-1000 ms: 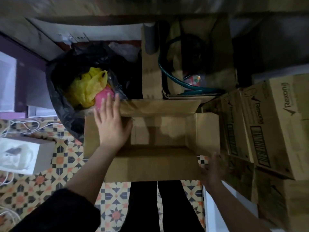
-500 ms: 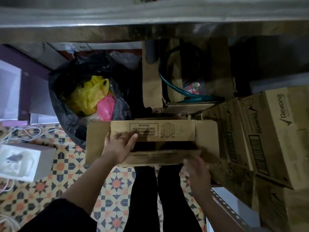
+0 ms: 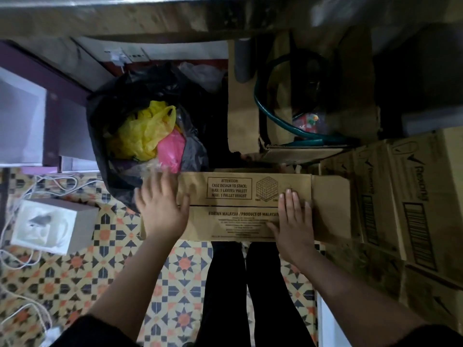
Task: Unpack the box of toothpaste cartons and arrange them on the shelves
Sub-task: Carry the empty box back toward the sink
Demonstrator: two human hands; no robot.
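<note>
A brown cardboard box (image 3: 233, 206) lies in front of me above my legs, its two long flaps folded flat so the printed stacking notice faces up. My left hand (image 3: 162, 209) presses flat on the box's left end, fingers spread. My right hand (image 3: 293, 219) rests flat on the right part of the flaps, fingers together. Neither hand grips anything. No toothpaste cartons are in view. A metal shelf edge (image 3: 225, 6) runs across the top.
A black rubbish bag (image 3: 125, 103) with yellow and pink plastic sits behind the box on the left. An open carton with a green hose (image 3: 275, 121) stands behind it. Stacked Rexona cartons (image 3: 411, 201) crowd the right. A white box (image 3: 50, 224) and cables lie on the patterned floor at left.
The box stood open with its inside empty; both long flaps have since been folded down. My hands moved from the flap edges to lie flat on the closed top.
</note>
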